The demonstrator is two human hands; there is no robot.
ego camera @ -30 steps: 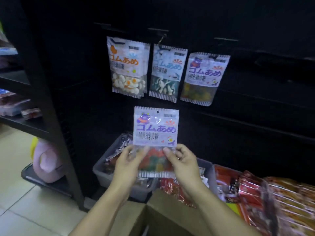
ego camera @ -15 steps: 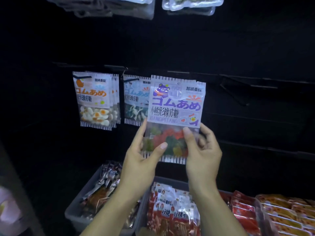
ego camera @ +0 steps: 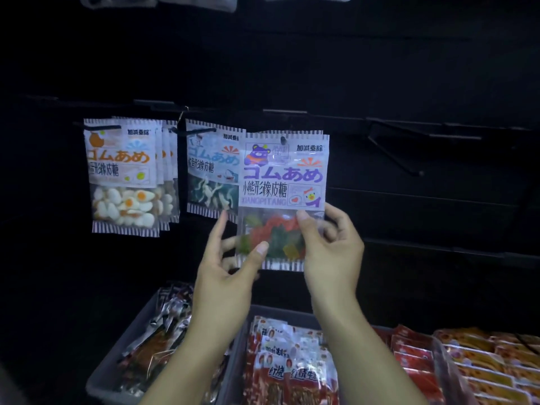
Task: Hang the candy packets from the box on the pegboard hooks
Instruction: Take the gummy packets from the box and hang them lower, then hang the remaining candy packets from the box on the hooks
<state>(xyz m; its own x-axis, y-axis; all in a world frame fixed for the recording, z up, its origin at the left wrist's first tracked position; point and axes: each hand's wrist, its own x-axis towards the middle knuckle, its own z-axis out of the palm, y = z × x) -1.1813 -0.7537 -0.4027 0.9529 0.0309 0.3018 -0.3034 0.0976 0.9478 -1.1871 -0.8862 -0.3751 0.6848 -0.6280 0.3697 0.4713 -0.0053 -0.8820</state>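
Both hands hold one packet up against the dark pegboard wall (ego camera: 409,68). It is a white, purple-lettered candy packet with a clear window of red, green and yellow gummy bears (ego camera: 282,197), upright, label facing the camera. The left hand (ego camera: 228,267) pinches its lower left corner, thumb on the front of the clear window and fingers behind. The right hand (ego camera: 330,247) grips its lower right edge the same way, thumb pressed on the front just under the label. The small hang hole at the packet's top edge sits level with the row of hooks; whether a hook passes through it cannot be told.

Along the same row, to the left, hangs a white packet with orange lettering and fried-egg-shaped candies (ego camera: 122,176), with more of the same kind stacked behind it. Between that stack and the held packet hangs a white packet with blue lettering and pale shark-shaped candies (ego camera: 210,171), its right edge overlapped by the held one. Further right on the wall, a bare black wire hook (ego camera: 394,153) juts out.

Below, at the wall's foot, a grey plastic bin of silvery snack wrappers (ego camera: 140,346) stands at the left, and beside it red snack packets (ego camera: 283,363) fill another bin, with orange-red packets (ego camera: 482,363) at the lower right corner.
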